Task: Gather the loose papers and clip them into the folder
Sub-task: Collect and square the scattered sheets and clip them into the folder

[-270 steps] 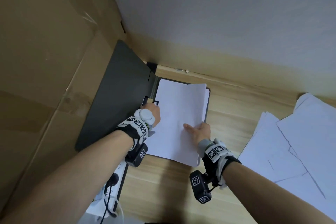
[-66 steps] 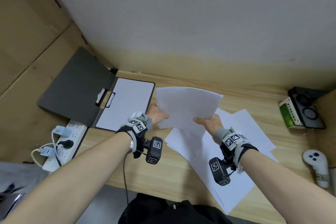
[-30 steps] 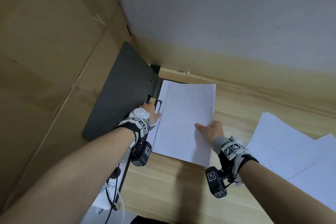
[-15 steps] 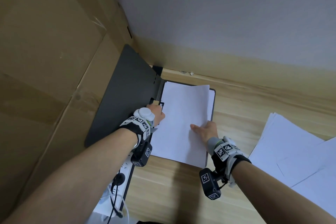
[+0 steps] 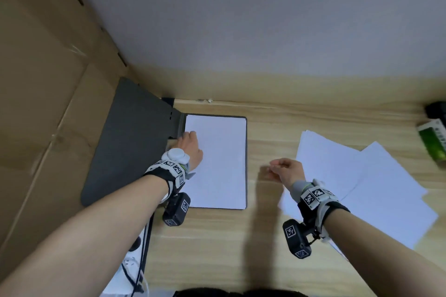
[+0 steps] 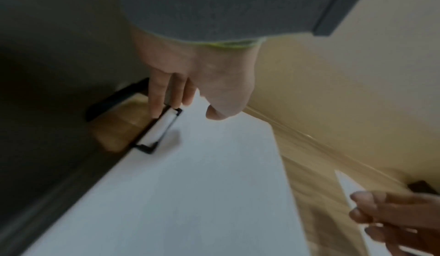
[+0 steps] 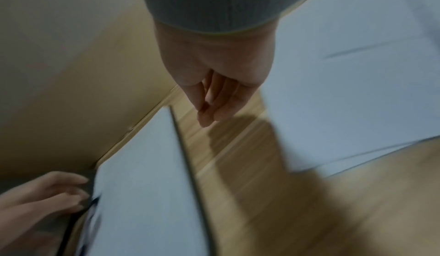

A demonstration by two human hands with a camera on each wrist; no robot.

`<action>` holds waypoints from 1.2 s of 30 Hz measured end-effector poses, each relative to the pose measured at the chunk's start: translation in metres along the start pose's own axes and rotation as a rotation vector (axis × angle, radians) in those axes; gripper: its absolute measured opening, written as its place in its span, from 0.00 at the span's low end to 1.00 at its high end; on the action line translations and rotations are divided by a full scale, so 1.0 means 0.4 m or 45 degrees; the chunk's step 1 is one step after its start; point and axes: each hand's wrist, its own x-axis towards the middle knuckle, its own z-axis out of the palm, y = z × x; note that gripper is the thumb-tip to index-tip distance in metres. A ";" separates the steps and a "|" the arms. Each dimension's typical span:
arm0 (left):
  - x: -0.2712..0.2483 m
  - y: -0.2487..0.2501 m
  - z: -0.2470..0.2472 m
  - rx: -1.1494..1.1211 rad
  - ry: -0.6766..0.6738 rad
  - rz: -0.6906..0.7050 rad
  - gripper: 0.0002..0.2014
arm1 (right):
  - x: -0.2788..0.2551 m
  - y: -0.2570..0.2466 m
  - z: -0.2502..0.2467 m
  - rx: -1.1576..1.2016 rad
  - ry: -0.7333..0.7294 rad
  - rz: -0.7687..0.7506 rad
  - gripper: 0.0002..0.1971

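The dark grey folder (image 5: 125, 142) lies open in the back left corner, its cover leaning on the cardboard. A stack of white papers (image 5: 217, 164) lies squared in its right half. My left hand (image 5: 189, 144) rests at the stack's left edge. In the left wrist view its straight fingers (image 6: 154, 107) touch the end of the black clip (image 6: 156, 130), which lies down on the papers (image 6: 190, 194), thumb apart. My right hand (image 5: 284, 170) hovers empty and loosely curled between the folder and the loose papers (image 5: 350, 176); the right wrist view shows its fingers (image 7: 209, 113) holding nothing.
The wooden desk (image 5: 217, 248) runs to a wall at the back. A cardboard panel (image 5: 36, 103) closes the left side. A white power strip (image 5: 128, 265) with cables hangs off the front left. A green box (image 5: 432, 142) and a black item (image 5: 436, 108) sit far right.
My right hand has lifted off the sheets in the folder and drawn back to the right. The sheets now lie flat and squared. The left hand stays at the clip.
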 end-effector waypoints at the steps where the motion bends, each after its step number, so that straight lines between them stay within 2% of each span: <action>1: 0.002 0.021 -0.001 -0.040 -0.010 0.038 0.16 | 0.001 0.012 -0.037 0.013 0.020 0.009 0.09; 2: 0.003 0.041 -0.001 -0.082 -0.037 0.071 0.17 | -0.001 0.019 -0.065 0.002 0.033 0.012 0.08; 7: -0.032 0.297 0.039 -0.193 -0.184 0.293 0.17 | -0.024 0.112 -0.326 0.032 0.185 0.056 0.06; 10: -0.050 0.406 0.078 -0.209 -0.248 0.368 0.14 | -0.028 0.150 -0.422 0.009 0.207 0.065 0.07; 14: -0.084 0.614 0.141 -0.265 -0.365 0.452 0.16 | -0.003 0.203 -0.608 -0.068 0.233 0.036 0.07; 15: -0.091 0.679 0.159 -0.277 -0.390 0.460 0.16 | 0.012 0.217 -0.662 -0.087 0.241 0.024 0.08; 17: -0.098 0.730 0.181 -0.309 -0.421 0.469 0.16 | 0.030 0.224 -0.699 -0.127 0.266 -0.002 0.08; 21: -0.105 0.875 0.252 -0.303 -0.437 0.490 0.20 | 0.097 0.274 -0.836 -0.193 0.438 0.009 0.09; 25: -0.119 0.975 0.301 -0.323 -0.303 0.354 0.24 | 0.116 0.328 -0.968 -0.206 0.614 0.095 0.18; 28: -0.122 0.998 0.295 -0.294 -0.309 0.197 0.26 | 0.116 0.350 -1.002 -0.166 0.755 0.197 0.15; 30: -0.131 1.024 0.287 -0.223 -0.355 0.134 0.27 | 0.114 0.359 -1.013 -0.145 0.782 0.242 0.13; 34: -0.146 1.057 0.289 -0.110 -0.467 0.082 0.29 | 0.112 0.371 -0.967 -0.096 0.645 0.314 0.16; 36: -0.155 1.064 0.294 -0.044 -0.528 0.068 0.22 | 0.119 0.369 -0.934 -0.137 0.559 0.317 0.11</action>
